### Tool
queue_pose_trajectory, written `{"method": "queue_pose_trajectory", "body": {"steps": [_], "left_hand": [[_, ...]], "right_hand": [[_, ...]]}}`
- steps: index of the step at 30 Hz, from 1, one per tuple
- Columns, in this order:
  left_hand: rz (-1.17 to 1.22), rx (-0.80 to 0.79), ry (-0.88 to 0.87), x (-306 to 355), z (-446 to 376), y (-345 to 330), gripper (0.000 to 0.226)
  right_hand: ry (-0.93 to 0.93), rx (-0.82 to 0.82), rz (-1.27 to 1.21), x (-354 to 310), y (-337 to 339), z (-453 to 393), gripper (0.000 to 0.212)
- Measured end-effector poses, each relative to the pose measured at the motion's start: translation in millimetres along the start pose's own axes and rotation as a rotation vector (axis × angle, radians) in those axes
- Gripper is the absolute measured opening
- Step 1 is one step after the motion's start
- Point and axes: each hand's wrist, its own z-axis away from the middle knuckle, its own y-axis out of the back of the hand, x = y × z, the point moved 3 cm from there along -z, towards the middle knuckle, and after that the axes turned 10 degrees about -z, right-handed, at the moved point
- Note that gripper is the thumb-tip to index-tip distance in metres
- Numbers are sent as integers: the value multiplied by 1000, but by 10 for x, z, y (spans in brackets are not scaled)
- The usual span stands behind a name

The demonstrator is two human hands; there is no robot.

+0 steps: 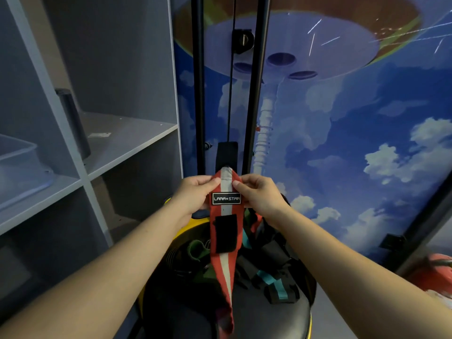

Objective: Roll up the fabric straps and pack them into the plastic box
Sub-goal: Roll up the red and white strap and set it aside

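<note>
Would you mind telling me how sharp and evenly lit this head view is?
Head view: dim, bluish light; the red strap and its label read sharply between both hands; wide-angle bending bows the shelf unit; the lower right corner is motion-blurred.

Both forearms are bare, with no sleeves, gloves or jewellery visible.

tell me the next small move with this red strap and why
Probably start folding the top end over to begin the roll. Both the left hand and right hand pinch the red strap at its upper edge, and the rest hangs loose, unrolled.
</note>
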Motion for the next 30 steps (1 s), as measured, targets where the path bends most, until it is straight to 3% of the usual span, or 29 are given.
{"method": "queue_pose_trajectory", "body": {"steps": [8, 23, 27, 30], "left_hand": [[58, -4, 38, -302, -354, -112, 9], [101, 8, 194, -1213, -906, -468, 10], [101, 30, 241, -1409, -1014, -579, 8], [117, 40, 262, -1524, -1060, -646, 8]], "right_hand": [[-96, -23, -125, 318, 64, -277, 20], [-290, 213, 61, 1619, 845, -761, 13], [-279, 257, 356, 1875, 1005, -889, 6], [-271, 220, 607, 2041, 1079, -1041, 20]]}}
